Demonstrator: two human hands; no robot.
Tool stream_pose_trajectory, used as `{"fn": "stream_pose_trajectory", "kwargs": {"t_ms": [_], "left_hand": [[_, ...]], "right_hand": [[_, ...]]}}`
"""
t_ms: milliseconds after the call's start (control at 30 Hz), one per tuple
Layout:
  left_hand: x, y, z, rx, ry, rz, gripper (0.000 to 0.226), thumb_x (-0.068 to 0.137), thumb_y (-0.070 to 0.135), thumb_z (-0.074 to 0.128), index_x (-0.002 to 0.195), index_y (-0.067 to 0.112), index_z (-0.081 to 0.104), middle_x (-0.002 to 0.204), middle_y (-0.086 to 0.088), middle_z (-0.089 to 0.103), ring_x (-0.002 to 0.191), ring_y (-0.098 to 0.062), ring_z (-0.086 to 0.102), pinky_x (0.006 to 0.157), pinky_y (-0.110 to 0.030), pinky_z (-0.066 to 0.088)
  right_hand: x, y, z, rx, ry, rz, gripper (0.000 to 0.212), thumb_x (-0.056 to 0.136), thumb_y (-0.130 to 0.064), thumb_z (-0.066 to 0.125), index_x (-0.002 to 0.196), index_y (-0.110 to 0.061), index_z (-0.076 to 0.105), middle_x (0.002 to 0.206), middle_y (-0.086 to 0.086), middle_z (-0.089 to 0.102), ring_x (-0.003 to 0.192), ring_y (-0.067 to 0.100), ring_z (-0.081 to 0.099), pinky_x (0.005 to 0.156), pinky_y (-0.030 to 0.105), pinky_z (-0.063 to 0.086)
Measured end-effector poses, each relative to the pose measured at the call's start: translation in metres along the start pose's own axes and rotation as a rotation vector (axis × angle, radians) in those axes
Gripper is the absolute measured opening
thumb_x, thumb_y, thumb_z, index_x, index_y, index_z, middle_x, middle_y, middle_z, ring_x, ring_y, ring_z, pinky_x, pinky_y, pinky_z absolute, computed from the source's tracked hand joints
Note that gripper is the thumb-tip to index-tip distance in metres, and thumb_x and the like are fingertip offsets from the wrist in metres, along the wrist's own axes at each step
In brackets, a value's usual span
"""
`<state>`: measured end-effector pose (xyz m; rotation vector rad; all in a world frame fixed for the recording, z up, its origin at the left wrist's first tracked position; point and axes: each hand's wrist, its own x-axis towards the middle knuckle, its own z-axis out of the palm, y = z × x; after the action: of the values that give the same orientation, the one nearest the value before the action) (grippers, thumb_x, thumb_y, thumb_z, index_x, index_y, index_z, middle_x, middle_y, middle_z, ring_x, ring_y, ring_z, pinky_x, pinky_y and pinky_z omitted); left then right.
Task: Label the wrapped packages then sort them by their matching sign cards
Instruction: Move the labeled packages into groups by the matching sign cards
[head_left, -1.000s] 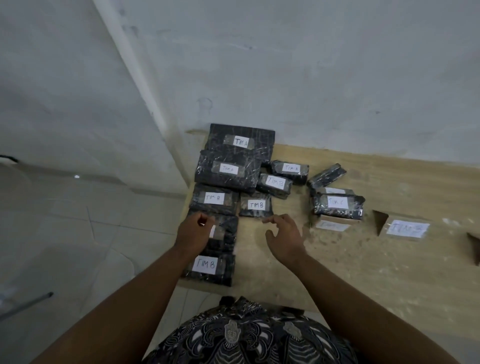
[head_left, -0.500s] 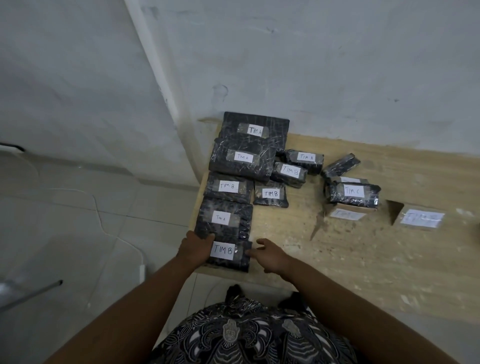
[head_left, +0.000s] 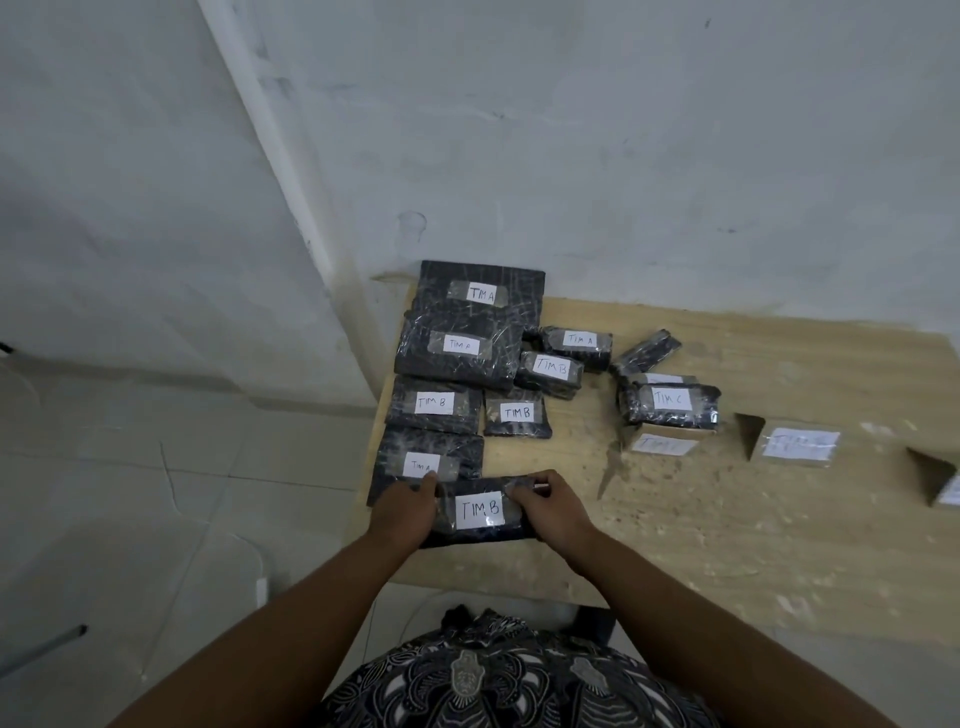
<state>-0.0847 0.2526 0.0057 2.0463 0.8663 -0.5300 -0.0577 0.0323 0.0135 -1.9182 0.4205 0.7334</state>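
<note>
Ten black wrapped packages (head_left: 457, 358) visible on the table: four labelled TIM A, four TIM B, one TIM C, one unreadable. Three cardboard sign cards (head_left: 797, 447).

A wooden table (head_left: 727, 519) stands against a white wall (head_left: 571, 130) over tiled floor (head_left: 156, 493).

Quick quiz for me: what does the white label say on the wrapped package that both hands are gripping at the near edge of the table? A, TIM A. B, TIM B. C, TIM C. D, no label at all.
B: the held package, gripped between the left hand and the right hand, carries a white label reading TIM B.
</note>
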Motion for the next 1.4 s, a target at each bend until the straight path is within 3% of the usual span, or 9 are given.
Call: {"fn": "stream_pose_trajectory", "kwargs": {"t_ms": [167, 333, 433, 533, 600, 733, 833, 1033, 1400], "left_hand": [[-0.006, 0.026, 0.016, 0.021, 0.024, 0.072, 0.057, 0.107, 0.051, 0.041, 0.063, 0.016, 0.048, 0.063, -0.004, 0.052, 0.059, -0.021, 0.053, 0.056, -0.031, 0.036], [-0.006, 0.051, 0.028, 0.022, -0.007, 0.121, 0.055, 0.108, 0.054, 0.036, 0.082, 0.014, 0.064, 0.088, -0.007, 0.066, 0.078, -0.021, 0.061, 0.076, -0.035, 0.049], [-0.004, 0.073, 0.032, -0.035, -0.033, 0.09, 0.057, 0.108, 0.058, 0.031, 0.111, 0.015, 0.069, 0.109, -0.013, 0.067, 0.094, -0.028, 0.063, 0.082, -0.034, 0.045], [0.005, 0.095, 0.038, -0.056, -0.009, 0.072, 0.069, 0.109, 0.056, 0.025, 0.12, 0.003, 0.068, 0.124, -0.021, 0.064, 0.11, -0.035, 0.062, 0.09, -0.033, 0.042], [0.014, 0.108, 0.044, -0.095, -0.009, 0.11, 0.061, 0.111, 0.051, 0.028, 0.116, 0.007, 0.069, 0.117, -0.008, 0.065, 0.099, -0.029, 0.061, 0.086, -0.034, 0.043], [0.044, 0.126, 0.059, -0.012, -0.031, 0.177, 0.041, 0.106, 0.044, 0.041, 0.102, 0.016, 0.07, 0.107, -0.011, 0.069, 0.086, -0.022, 0.061, 0.084, -0.038, 0.051], [0.059, 0.14, 0.072, 0.026, -0.032, 0.173, 0.027, 0.105, 0.034, 0.051, 0.105, 0.014, 0.069, 0.103, -0.008, 0.065, 0.083, -0.022, 0.057, 0.078, -0.032, 0.044], [0.087, 0.149, 0.098, 0.2, -0.013, 0.188, 0.036, 0.099, 0.032, 0.064, 0.12, 0.003, 0.07, 0.119, -0.016, 0.071, 0.099, -0.03, 0.066, 0.078, -0.031, 0.047], [0.103, 0.154, 0.119, 0.109, 0.081, 0.109, 0.042, 0.091, 0.033, 0.066, 0.124, 0.005, 0.063, 0.125, -0.021, 0.064, 0.111, -0.04, 0.063, 0.094, -0.042, 0.053]], "right_hand": [[0.003, 0.006, -0.029, 0.081, 0.054, -0.023, 0.044, 0.089, -0.053, 0.076, 0.118, -0.026, 0.057, 0.107, 0.007, 0.073, 0.086, 0.03, 0.073, 0.072, 0.047, 0.057], [-0.002, 0.01, -0.06, 0.146, 0.111, -0.058, 0.044, 0.088, -0.05, 0.082, 0.117, -0.028, 0.057, 0.113, 0.002, 0.067, 0.086, 0.02, 0.068, 0.073, 0.037, 0.054], [-0.005, 0.007, -0.081, 0.152, 0.176, -0.108, 0.044, 0.088, -0.052, 0.081, 0.118, -0.031, 0.057, 0.113, -0.007, 0.063, 0.095, 0.01, 0.065, 0.08, 0.035, 0.055], [-0.002, 0.007, -0.103, 0.133, 0.223, -0.137, 0.049, 0.086, -0.059, 0.08, 0.12, -0.032, 0.058, 0.115, -0.012, 0.063, 0.1, 0.005, 0.062, 0.086, 0.035, 0.052], [0.002, 0.009, -0.118, 0.153, 0.267, -0.138, 0.058, 0.081, -0.065, 0.081, 0.123, -0.029, 0.062, 0.118, -0.011, 0.065, 0.104, 0.01, 0.066, 0.09, 0.038, 0.056], [0.008, 0.013, -0.151, 0.181, 0.349, -0.148, 0.058, 0.08, -0.064, 0.082, 0.124, -0.03, 0.065, 0.12, -0.011, 0.065, 0.105, 0.009, 0.066, 0.087, 0.036, 0.059], [0.013, 0.017, -0.171, 0.209, 0.382, -0.142, 0.061, 0.077, -0.067, 0.084, 0.122, -0.03, 0.067, 0.119, -0.011, 0.068, 0.103, 0.01, 0.069, 0.09, 0.043, 0.062], [0.021, 0.024, -0.192, 0.271, 0.402, -0.125, 0.066, 0.075, -0.066, 0.086, 0.126, -0.03, 0.065, 0.121, -0.009, 0.068, 0.106, 0.014, 0.07, 0.093, 0.043, 0.061], [0.041, 0.042, -0.197, 0.327, 0.381, -0.075, 0.074, 0.061, -0.08, 0.087, 0.117, -0.036, 0.07, 0.117, -0.006, 0.074, 0.1, 0.02, 0.077, 0.089, 0.052, 0.064]]}}
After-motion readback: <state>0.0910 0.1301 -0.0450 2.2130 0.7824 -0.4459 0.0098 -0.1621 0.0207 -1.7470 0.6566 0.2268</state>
